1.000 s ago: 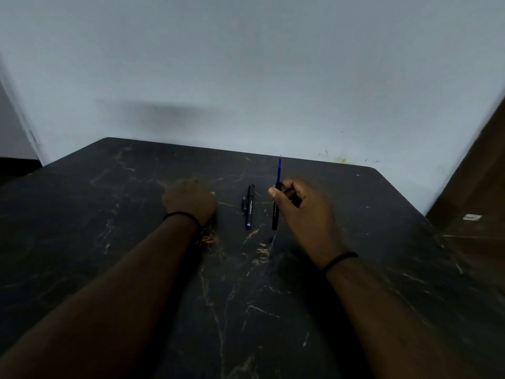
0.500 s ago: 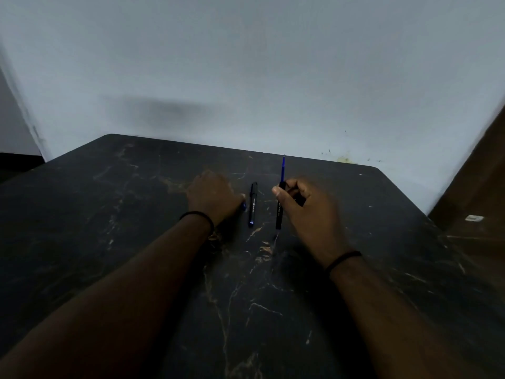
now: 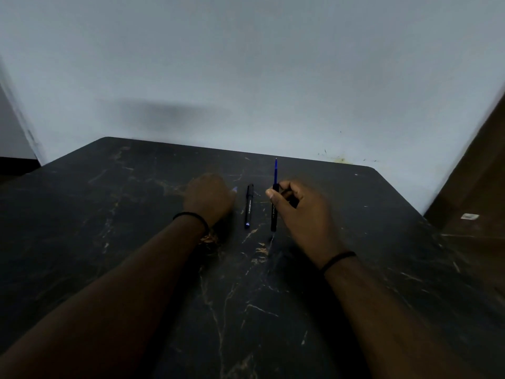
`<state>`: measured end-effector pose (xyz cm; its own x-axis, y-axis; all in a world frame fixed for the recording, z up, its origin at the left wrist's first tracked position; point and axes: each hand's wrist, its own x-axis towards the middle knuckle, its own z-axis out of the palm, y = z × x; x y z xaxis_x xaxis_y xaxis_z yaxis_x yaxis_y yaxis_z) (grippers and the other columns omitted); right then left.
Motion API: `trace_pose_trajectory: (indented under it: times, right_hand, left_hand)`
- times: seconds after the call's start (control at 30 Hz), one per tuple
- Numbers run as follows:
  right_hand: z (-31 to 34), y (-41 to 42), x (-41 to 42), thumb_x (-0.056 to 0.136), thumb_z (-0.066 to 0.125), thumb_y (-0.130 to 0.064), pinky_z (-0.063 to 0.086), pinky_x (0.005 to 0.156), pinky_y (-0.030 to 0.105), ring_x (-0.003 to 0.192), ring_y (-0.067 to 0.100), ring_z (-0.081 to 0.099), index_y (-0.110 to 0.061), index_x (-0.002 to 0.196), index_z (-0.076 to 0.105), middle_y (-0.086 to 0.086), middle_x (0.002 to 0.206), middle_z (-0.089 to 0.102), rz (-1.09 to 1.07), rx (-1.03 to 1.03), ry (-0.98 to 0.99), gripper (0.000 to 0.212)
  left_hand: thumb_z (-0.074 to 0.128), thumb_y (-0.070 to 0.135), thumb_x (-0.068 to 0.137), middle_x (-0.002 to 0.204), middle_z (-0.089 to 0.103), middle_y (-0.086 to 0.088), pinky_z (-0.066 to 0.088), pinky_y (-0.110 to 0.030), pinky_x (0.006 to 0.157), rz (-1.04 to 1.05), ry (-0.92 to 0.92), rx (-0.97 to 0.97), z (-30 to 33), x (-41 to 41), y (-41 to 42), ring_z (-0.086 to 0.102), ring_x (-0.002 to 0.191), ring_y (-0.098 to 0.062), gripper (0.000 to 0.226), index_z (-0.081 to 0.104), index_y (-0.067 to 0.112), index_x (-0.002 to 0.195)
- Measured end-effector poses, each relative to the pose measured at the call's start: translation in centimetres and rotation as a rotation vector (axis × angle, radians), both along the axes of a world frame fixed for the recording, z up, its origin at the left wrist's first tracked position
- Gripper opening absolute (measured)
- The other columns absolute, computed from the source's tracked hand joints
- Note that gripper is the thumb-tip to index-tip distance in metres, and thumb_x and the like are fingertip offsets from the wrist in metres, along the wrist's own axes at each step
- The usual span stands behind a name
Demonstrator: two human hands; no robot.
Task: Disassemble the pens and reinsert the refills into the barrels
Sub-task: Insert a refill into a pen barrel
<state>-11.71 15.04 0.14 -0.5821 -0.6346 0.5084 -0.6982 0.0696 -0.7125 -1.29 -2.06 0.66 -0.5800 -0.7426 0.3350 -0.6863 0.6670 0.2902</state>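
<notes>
My right hand point(image 3: 297, 212) grips a black pen barrel point(image 3: 273, 214) held nearly upright, its lower end close to the table. A blue refill point(image 3: 275, 170) sticks up out of the barrel's top. Left of it, a second black pen point(image 3: 249, 206) with a blue end lies flat on the dark marble table point(image 3: 273, 310). My left hand point(image 3: 209, 198) rests knuckles-up just left of that pen, fingers curled. A small blue pen piece point(image 3: 234, 189) pokes out from its fingertips; the rest of that piece is hidden by the hand.
A pale wall stands behind the table's far edge. To the right, a brown floor point(image 3: 470, 242) lies beyond the table's rounded corner, with a small white tag point(image 3: 469, 216) on it.
My left hand slid right toward the lying pen and covered the small blue piece beside it; that piece now shows at its fingertips. My right hand keeps holding the barrel with the refill.
</notes>
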Motion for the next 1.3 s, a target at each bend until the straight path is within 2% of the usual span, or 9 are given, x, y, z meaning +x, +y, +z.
trace_pose_trajectory:
  times: [0.1,0.17,0.23,0.3,0.4,0.5,0.63,1.07,1.3]
  right_hand:
    - [-0.1,-0.2,-0.1,0.093,0.064,-0.04,0.043,0.059,0.017,0.067,0.005,0.058,-0.023,0.085,0.068,-0.005,0.071,0.064,0.0,-0.005,-0.002,0.02]
    - [-0.1,-0.3,-0.1,0.093,0.064,-0.038,0.044,0.059,0.019,0.065,0.007,0.058,-0.021,0.084,0.067,-0.003,0.071,0.064,0.016,-0.015,0.006,0.019]
    - [-0.2,-0.3,-0.1,0.092,0.064,-0.039,0.047,0.06,0.025,0.065,0.01,0.058,-0.021,0.083,0.067,-0.002,0.07,0.064,0.03,-0.011,0.011,0.021]
    - [-0.4,-0.4,-0.2,0.09,0.064,-0.043,0.049,0.06,0.031,0.063,0.012,0.059,-0.022,0.081,0.067,-0.002,0.068,0.063,0.034,-0.008,0.021,0.023]
    - [-0.7,-0.7,-0.5,0.084,0.057,-0.06,0.051,0.058,0.037,0.06,0.014,0.059,-0.026,0.081,0.065,-0.002,0.066,0.063,0.039,0.04,0.045,0.035]
    - [-1.3,-1.1,-0.7,0.079,0.054,-0.065,0.052,0.059,0.04,0.055,0.009,0.056,-0.03,0.085,0.065,-0.007,0.064,0.064,0.062,0.053,0.043,0.037]
    - [-1.9,-1.5,-1.0,0.081,0.057,-0.06,0.045,0.054,0.032,0.051,0.003,0.052,-0.032,0.081,0.065,-0.013,0.06,0.062,0.092,0.02,0.077,0.03]
    - [-1.4,-1.0,-0.6,0.083,0.058,-0.055,0.05,0.056,0.036,0.056,0.011,0.058,-0.024,0.076,0.067,-0.006,0.062,0.064,0.114,0.046,0.095,0.033]
    - [-1.3,-0.9,-0.7,0.086,0.061,-0.05,0.042,0.053,0.027,0.051,0.004,0.05,-0.025,0.076,0.067,-0.009,0.059,0.06,0.094,0.03,0.108,0.028]
  left_hand:
    - [0.056,0.031,0.097,0.076,0.061,-0.007,0.047,-0.033,0.067,-0.104,0.301,0.155,0.1,-0.1,0.1,0.059,0.072,-0.022,0.028,0.058,0.012,0.078]
    - [0.055,0.022,0.099,0.076,0.065,0.0,0.045,-0.021,0.062,-0.171,0.544,0.32,0.2,-0.4,0.3,0.059,0.071,-0.007,0.011,0.06,0.013,0.096]
    - [0.051,0.016,0.101,0.076,0.069,0.003,0.042,-0.01,0.057,-0.235,0.722,0.47,0.5,-0.7,0.5,0.058,0.059,0.006,0.015,0.06,0.011,0.112]
    - [0.048,0.015,0.102,0.081,0.072,-0.001,0.04,-0.011,0.047,-0.29,0.873,0.616,0.6,-0.9,0.7,0.05,0.043,0.003,0.02,0.062,0.009,0.115]
    - [0.045,0.017,0.104,0.087,0.077,-0.007,0.033,-0.017,0.036,-0.382,1.034,0.847,0.9,-0.7,1.1,0.041,0.038,-0.008,0.018,0.061,0.01,0.1]
    - [0.047,0.021,0.103,0.093,0.078,-0.007,0.03,-0.02,0.036,-0.438,1.065,0.978,0.8,-0.7,1.4,0.04,0.038,-0.013,0.019,0.06,0.011,0.093]
    - [0.048,0.026,0.101,0.102,0.076,-0.009,0.031,-0.022,0.039,-0.47,1.049,1.044,0.5,-0.6,1.4,0.04,0.042,-0.013,0.019,0.059,0.013,0.093]
    - [0.048,0.023,0.102,0.1,0.077,-0.008,0.031,-0.022,0.037,-0.49,1.037,1.032,0.4,-0.7,1.5,0.042,0.042,-0.014,0.018,0.057,0.009,0.096]
    - [0.048,0.023,0.102,0.099,0.077,-0.007,0.032,-0.021,0.037,-0.469,1.052,1.025,0.3,-0.8,1.4,0.043,0.04,-0.012,0.018,0.056,0.009,0.093]
